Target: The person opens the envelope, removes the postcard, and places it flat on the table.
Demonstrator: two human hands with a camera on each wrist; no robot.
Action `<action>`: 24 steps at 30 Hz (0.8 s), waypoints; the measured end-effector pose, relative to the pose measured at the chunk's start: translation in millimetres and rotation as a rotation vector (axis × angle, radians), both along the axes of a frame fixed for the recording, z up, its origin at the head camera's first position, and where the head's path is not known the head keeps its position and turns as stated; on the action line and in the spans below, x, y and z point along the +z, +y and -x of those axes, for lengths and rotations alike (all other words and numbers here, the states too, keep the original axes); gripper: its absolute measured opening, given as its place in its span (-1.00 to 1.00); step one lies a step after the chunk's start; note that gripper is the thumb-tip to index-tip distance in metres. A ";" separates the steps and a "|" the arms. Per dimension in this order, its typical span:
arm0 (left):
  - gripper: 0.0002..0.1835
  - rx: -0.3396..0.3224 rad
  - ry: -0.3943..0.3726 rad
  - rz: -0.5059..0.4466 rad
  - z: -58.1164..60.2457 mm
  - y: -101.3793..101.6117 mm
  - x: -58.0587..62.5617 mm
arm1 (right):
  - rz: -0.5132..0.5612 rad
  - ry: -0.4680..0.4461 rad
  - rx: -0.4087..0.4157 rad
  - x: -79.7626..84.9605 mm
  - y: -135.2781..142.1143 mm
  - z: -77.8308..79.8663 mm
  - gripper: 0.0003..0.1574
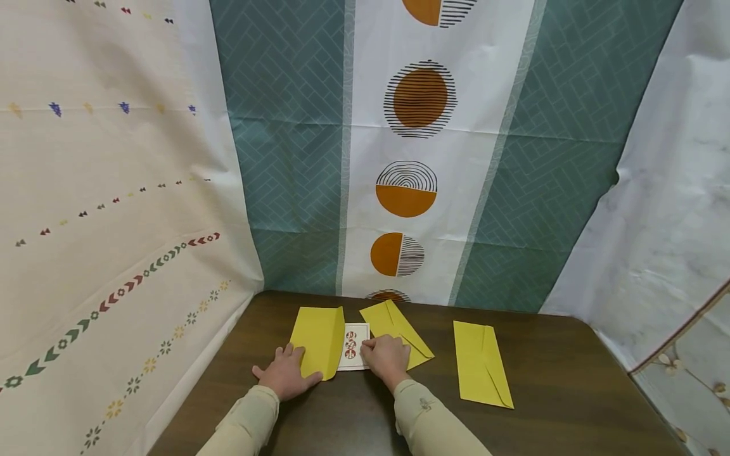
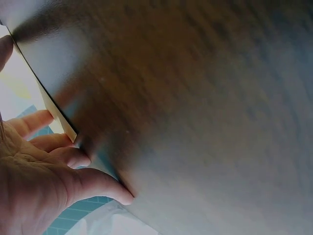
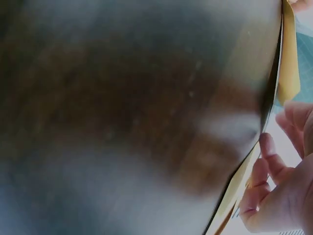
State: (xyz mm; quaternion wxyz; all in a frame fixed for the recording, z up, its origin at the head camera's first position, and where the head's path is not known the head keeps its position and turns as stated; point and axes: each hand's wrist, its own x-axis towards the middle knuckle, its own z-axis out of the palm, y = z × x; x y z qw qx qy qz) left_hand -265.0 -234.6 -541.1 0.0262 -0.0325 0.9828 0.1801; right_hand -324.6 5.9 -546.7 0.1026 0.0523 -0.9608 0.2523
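A yellow envelope [image 1: 318, 339] lies on the table's left part with its flap raised on the right side. My left hand [image 1: 287, 375] rests at its near left corner with fingers spread, holding it down. A white card [image 1: 353, 361] with a dark border and red printed pattern lies flat against the flap side of that envelope. My right hand [image 1: 386, 360] pinches the card's right edge with curled fingers; the fingertips partly cover the print. Under and behind this hand lies a second yellow envelope [image 1: 393, 320], set at an angle.
A third yellow envelope [image 1: 481, 364] lies farther right on the dark wooden table [image 1: 547, 380]. Patterned cloth [image 1: 296, 177] hangs behind the table's back edge, with pale cloth [image 1: 142, 190] along the left and more on the right.
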 end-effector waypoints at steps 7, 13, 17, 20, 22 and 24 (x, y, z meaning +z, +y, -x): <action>-0.02 -0.010 -0.011 -0.013 2.7 -3.3 -5.7 | 0.023 0.052 -0.091 6.7 28.1 14.5 -0.65; -0.06 -0.014 0.072 -0.020 2.7 -9.5 -6.1 | 0.039 0.029 -0.164 12.2 74.4 30.6 -0.52; -0.24 -0.023 0.294 0.065 1.6 -1.0 0.9 | 0.022 0.028 -0.137 12.4 101.4 34.0 -0.46; -0.46 -0.109 0.481 0.109 0.7 20.0 7.9 | 0.014 0.002 -0.104 12.1 113.8 32.3 -0.40; -0.57 -0.207 0.555 0.120 -0.8 39.9 10.9 | 0.021 -0.024 -0.087 11.8 118.1 30.0 -0.37; -0.62 -0.318 0.569 0.116 -2.7 62.4 12.2 | 0.026 -0.039 -0.075 11.6 120.1 27.4 -0.35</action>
